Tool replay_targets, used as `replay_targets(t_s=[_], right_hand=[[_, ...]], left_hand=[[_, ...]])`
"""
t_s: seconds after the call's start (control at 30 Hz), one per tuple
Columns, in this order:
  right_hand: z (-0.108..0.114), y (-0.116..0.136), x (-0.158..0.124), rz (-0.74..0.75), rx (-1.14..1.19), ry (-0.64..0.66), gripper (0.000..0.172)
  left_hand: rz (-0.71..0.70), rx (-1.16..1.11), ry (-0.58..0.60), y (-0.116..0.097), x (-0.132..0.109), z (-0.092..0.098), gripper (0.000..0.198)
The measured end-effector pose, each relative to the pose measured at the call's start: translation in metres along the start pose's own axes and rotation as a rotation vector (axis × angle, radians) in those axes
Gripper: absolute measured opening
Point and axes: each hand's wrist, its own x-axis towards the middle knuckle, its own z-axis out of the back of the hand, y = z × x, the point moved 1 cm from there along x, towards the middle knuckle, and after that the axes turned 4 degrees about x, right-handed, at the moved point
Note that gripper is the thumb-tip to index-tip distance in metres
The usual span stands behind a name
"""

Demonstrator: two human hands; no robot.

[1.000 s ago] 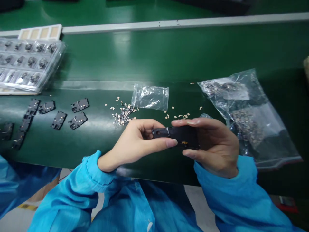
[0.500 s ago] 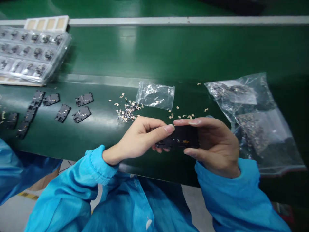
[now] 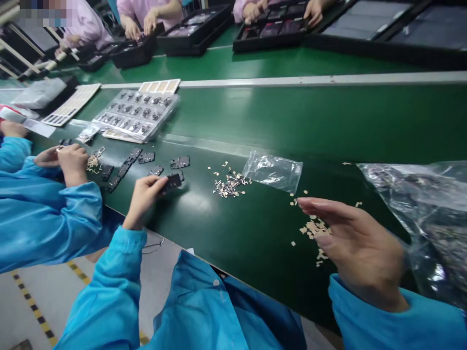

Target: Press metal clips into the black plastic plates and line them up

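Pinched between the thumb and fingers of my left hand (image 3: 145, 197) is a black plastic phone part (image 3: 172, 181), held just above the green table (image 3: 204, 233). Several similar black parts (image 3: 180, 162) lie beyond and to the left of it. My right hand (image 3: 359, 238) is slightly blurred, its thumb and fingers apart with nothing between them. It hovers over a scatter of small beige pieces (image 3: 312, 227). A heap of small metallic-looking pieces (image 3: 229, 185) sits between my hands, near a clear plastic bag (image 3: 273, 170).
A clear compartment tray (image 3: 134, 114) of small parts stands at the back left. A large bag of small parts (image 3: 438, 223) lies at the right. Beside me on the left, a co-worker's hands (image 3: 73, 158) are busy. People across the table handle black trays (image 3: 272, 31).
Both hands held the black part together; my right hand has let go and moved right. My left hand has carried the part left. The view has turned up and left.
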Motion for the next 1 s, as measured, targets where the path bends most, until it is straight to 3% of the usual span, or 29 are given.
replay_targets(t_s=[0.1, 0.23, 0.37, 0.47, 0.57, 0.63, 0.7, 0.8, 0.83, 0.9, 1.0], right_hand=[[-0.001, 0.000, 0.001, -0.014, -0.070, 0.038, 0.029], [0.001, -0.007, 0.003, -0.032, -0.105, 0.070, 0.028], [0.005, -0.017, 0.007, -0.016, -0.103, 0.087, 0.027], [0.005, -0.017, 0.008, -0.026, -0.135, 0.086, 0.028], [0.002, -0.009, 0.007, -0.036, -0.166, 0.089, 0.027], [0.001, -0.005, 0.009, -0.011, -0.168, 0.084, 0.026], [0.002, 0.001, 0.011, 0.034, -0.187, 0.039, 0.026], [0.016, 0.021, 0.013, 0.102, -0.323, -0.063, 0.022], [0.026, 0.030, 0.013, 0.113, -0.390, -0.083, 0.020], [0.060, 0.048, 0.017, 0.087, -0.561, -0.104, 0.017], [0.141, 0.063, 0.039, -0.124, -0.960, -0.306, 0.015]], left_hand=[[-0.027, 0.077, -0.131, 0.003, 0.045, 0.011, 0.035], [-0.057, 0.204, -0.109, -0.002, 0.099, 0.005, 0.044], [-0.080, 0.369, -0.161, -0.002, 0.116, 0.001, 0.038], [-0.128, 0.476, -0.252, -0.010, 0.104, 0.006, 0.041], [-0.196, 0.497, -0.333, -0.031, 0.086, 0.009, 0.050], [-0.280, 0.460, -0.381, -0.045, 0.075, 0.003, 0.045], [-0.537, 0.505, -0.475, -0.060, 0.060, -0.012, 0.038], [-1.004, 0.433, -0.437, -0.082, 0.016, -0.047, 0.028], [-1.149, 0.394, -0.375, -0.088, -0.002, -0.060, 0.024], [-1.300, 0.370, -0.244, -0.098, -0.034, -0.086, 0.019], [-1.340, 0.384, -0.082, -0.104, -0.061, -0.117, 0.037]])
